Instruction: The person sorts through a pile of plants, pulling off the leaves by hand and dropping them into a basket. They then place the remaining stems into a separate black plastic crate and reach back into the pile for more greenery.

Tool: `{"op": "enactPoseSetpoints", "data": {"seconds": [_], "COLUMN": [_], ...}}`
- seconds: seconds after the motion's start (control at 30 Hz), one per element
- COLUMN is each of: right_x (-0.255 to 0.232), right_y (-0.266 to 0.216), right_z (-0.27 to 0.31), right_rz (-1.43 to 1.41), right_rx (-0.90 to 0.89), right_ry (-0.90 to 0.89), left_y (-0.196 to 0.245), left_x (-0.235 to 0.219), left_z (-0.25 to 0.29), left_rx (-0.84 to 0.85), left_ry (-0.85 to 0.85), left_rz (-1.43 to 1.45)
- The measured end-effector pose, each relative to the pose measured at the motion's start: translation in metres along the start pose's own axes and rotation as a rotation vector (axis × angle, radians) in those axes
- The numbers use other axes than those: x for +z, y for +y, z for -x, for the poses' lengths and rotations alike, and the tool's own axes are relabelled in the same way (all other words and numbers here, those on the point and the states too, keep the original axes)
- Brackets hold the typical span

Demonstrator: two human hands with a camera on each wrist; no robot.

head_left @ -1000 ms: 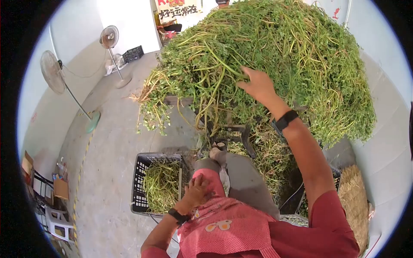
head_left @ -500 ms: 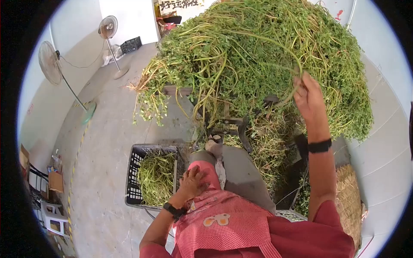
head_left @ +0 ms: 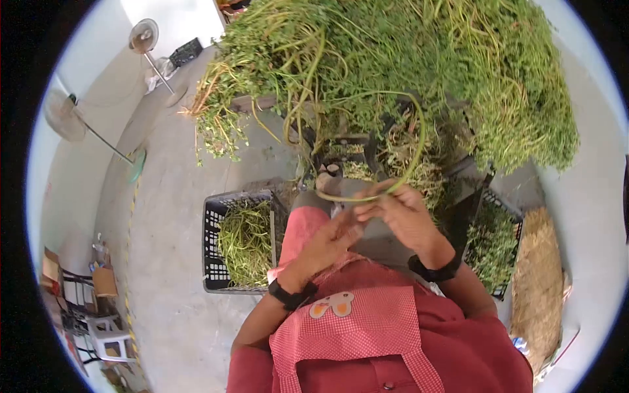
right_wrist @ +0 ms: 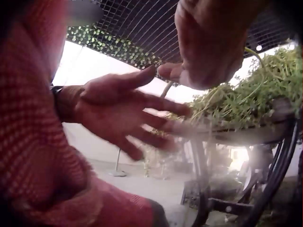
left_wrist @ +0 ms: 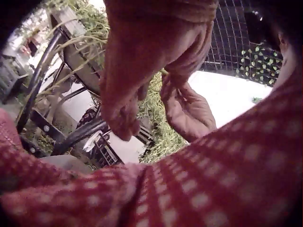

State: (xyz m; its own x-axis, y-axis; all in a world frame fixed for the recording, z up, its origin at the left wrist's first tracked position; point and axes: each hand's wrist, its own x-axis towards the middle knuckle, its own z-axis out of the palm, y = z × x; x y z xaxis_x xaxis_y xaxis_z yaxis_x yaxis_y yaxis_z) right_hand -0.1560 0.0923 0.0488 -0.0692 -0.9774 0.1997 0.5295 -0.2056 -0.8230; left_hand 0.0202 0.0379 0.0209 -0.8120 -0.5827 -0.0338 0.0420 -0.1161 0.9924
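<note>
right hand [head_left: 407, 216]: fingers curled, pinching stem [head_left: 367, 196] at its near end, over the lap.
left hand [head_left: 331, 239]: fingers straight and spread, holding nothing; fingertips just at 7 o'clock of the pinch, touching or nearly, cannot tell which.
stem: long green stalk, near end lying roughly 9-to-3 across right fingers [head_left: 373, 196], then looping up at 1 o'clock and arching back into pile [head_left: 419, 59].
key relation: free part of stem sticks out toward 9 o'clock from the pinch, directly above left fingertips [head_left: 354, 226]; left hand nearer to that end, right hand already on it.
long axis: near end about level left-right; the rest curved, far end lost in pile.
right wrist view: left palm [right_wrist: 113, 111] open, facing camera, stem [right_wrist: 166, 89] passing between the two hands.
pile: heaped greens at 12 o'clock on a metal frame [head_left: 357, 141].
crate [head_left: 213, 252]: black, at 9 o'clock of the knees, holds cut stems.
apron [head_left: 354, 327]: red check, at 6 o'clock.
</note>
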Motion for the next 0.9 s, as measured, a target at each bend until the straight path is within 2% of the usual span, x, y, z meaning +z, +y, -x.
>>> {"op": "enactPoseSetpoints", "data": {"seconds": [0.03,0.07,0.17,0.2,0.23,0.33,0.4,0.47,0.53,0.57,0.6,0.67,0.7,0.77,0.8,0.87,0.9], "right_x": [0.004,0.007,0.010,0.010,0.010,0.017,0.014,0.003,0.001,-0.001,-0.004,-0.013,-0.021,-0.045,-0.056,-0.077,-0.079], "right_y": [0.011,0.016,0.029,0.032,0.033,0.030,0.030,0.039,0.043,0.043,0.043,0.042,0.043,0.041,0.037,0.028,0.021], "right_z": [0.002,0.004,0.008,0.009,0.010,0.012,0.013,0.017,0.023,0.024,0.026,0.032,0.033,0.034,0.035,0.038,0.039], "right_rz": [0.065,0.045,0.162,0.148,0.270,0.485,0.579,0.677,0.664,0.657,0.655,0.914,0.911,1.295,1.293,1.200,1.199], "right_rx": [0.041,0.046,0.000,-0.003,-0.022,-0.065,-0.087,0.073,0.097,0.120,0.116,0.063,0.059,-0.172,-0.172,-0.341,-0.340], "right_ry": [0.002,0.021,-0.046,-0.032,-0.020,0.052,0.124,0.139,0.132,0.112,0.121,0.022,0.027,0.154,0.157,0.346,0.354], "left_y": [0.003,0.005,-0.007,-0.007,-0.003,0.002,0.001,0.001,0.005,0.010,0.012,0.018,0.020,0.026,0.029,0.035,0.037], "left_x": [-0.003,-0.005,-0.009,-0.009,-0.006,-0.002,-0.003,-0.006,-0.013,-0.012,-0.014,-0.020,-0.022,-0.029,-0.033,-0.036,-0.038], "left_z": [-0.004,-0.007,-0.004,-0.005,-0.006,-0.009,-0.010,-0.010,-0.008,-0.005,-0.002,0.005,0.008,0.014,0.017,0.022,0.025], "left_rx": [-0.023,0.022,0.050,0.069,0.073,0.059,0.098,0.136,0.235,0.227,0.224,0.232,0.257,0.287,0.318,0.325,0.322], "left_ry": [-0.009,0.014,0.077,0.127,0.186,0.244,0.277,0.307,0.371,0.431,0.422,0.423,0.437,0.440,0.448,0.478,0.481], "left_rz": [-0.004,0.060,0.165,0.210,0.202,0.353,0.313,0.275,0.270,0.316,0.312,0.385,0.385,0.363,0.347,0.322,0.310]}}
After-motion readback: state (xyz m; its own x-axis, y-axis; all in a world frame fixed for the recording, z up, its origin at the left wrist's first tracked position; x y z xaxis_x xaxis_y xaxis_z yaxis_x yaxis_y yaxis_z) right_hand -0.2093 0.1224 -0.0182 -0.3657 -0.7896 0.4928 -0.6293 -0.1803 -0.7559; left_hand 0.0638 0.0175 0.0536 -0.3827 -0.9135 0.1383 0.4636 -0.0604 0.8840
